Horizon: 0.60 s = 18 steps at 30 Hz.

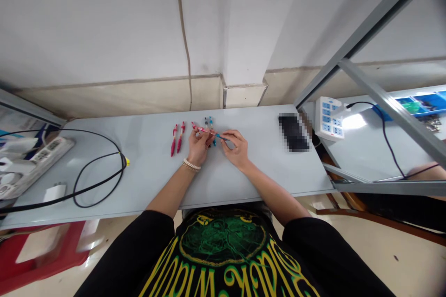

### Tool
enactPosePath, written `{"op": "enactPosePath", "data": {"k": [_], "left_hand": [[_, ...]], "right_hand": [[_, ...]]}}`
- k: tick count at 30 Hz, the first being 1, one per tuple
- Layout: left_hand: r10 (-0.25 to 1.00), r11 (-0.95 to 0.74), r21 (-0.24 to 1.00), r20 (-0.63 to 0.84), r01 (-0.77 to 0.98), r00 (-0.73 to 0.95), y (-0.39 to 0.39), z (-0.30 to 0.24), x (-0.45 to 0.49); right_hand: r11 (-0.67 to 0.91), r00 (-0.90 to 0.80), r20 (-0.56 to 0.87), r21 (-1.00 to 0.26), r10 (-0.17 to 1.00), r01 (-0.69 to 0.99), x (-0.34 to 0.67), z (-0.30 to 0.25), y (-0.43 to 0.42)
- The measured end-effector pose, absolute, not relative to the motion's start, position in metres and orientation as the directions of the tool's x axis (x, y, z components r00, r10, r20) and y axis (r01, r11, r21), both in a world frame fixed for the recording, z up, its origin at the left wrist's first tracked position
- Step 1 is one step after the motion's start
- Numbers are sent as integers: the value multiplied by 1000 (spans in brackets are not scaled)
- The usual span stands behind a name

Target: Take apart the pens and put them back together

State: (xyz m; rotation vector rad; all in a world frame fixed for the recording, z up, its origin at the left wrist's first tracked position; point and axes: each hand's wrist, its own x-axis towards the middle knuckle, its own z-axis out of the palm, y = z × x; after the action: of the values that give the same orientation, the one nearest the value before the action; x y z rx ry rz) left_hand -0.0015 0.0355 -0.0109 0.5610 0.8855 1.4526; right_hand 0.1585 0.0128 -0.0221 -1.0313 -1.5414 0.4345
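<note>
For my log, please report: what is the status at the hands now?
Left hand and right hand on a pink pen. Teal-tipped pen behind it. Two red pens to the left.

A long table (149, 169) ran across in front of the person, with a wall (104, 23) behind it. Near the table's middle, two pens (177, 139) lay side by side, just left of the person's left hand (199, 146) and right hand (237, 148). A phone (293, 132) lay farther right. Toward the left end sat a power strip (38, 167), with a coiled cable (99, 195) beside it and a plug adapter (55, 192) in front. Another power strip (329, 118) lay on a separate shelf (362, 162) to the right.
</note>
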Motion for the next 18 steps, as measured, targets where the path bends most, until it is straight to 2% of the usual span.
{"op": "enactPosePath", "data": {"k": [3,10,14,18], "left_hand": [[980,85,793,-176,-603,-94,36,-12,-3],[989,92,792,-144,-603,-38,35,-12,-4],[990,85,793,-133,-603,-36,35,-10,-6],[988,85,792,-148,-604,-54,35,-9,-6]], "right_hand": [[529,36,573,-777,819,342,159,-19,12],[313,20,322,-930,946,193,158,-18,9],[136,-27,135,-990,990,34,157,-17,10],[107,-65,106,-994,992,5,157,-15,10]]}}
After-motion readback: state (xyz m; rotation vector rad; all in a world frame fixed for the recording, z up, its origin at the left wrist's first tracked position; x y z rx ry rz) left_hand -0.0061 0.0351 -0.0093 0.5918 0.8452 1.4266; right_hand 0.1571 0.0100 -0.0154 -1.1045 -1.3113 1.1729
